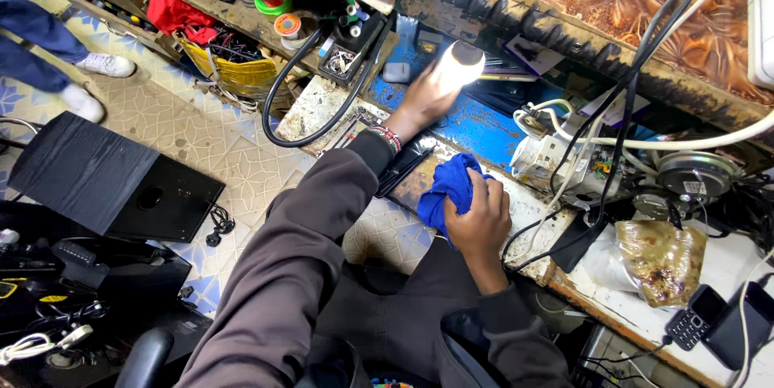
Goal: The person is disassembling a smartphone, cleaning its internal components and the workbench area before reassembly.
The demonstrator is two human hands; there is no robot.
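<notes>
The left hand (423, 98) is gripping a glowing white cylindrical lamp (459, 64) over the blue-painted worn surface (484, 130); nearer the body, the right hand (480, 215) is clutching a crumpled blue cloth (447, 186), wiping apparently not begun.

Left hand (426, 96): motion-blurred, its fingers lost behind the glaring lamp (461, 64). Right hand (481, 219) covers part of the blue cloth (448, 186). Far left of our hands, another person's legs (36, 37) cut off by the edge.
</notes>
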